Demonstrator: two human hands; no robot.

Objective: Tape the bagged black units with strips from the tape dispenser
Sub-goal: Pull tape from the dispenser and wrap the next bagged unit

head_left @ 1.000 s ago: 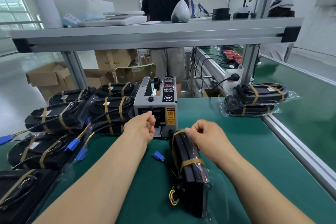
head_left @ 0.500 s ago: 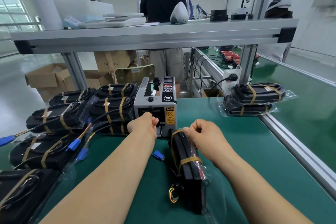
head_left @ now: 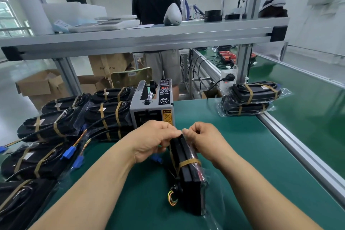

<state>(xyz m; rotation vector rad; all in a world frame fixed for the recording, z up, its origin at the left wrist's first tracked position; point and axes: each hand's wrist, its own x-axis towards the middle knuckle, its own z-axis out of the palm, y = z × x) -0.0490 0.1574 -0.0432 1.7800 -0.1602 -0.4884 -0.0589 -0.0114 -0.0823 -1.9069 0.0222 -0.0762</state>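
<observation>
A bagged black unit stands on its long edge on the green mat, one tan tape band round its middle and coloured wires at its near end. My left hand and my right hand meet over the unit's far end, fingers curled and pinching there; any tape strip between them is hidden. The grey tape dispenser stands just behind my hands.
Several taped bagged units with blue connectors are piled at the left. Two stacked taped units lie at the back right by a metal rail. A shelf beam crosses overhead. A person stands beyond it.
My left hand has come away from the dispenser's slot and moved right to meet my right hand over the unit's far end.
</observation>
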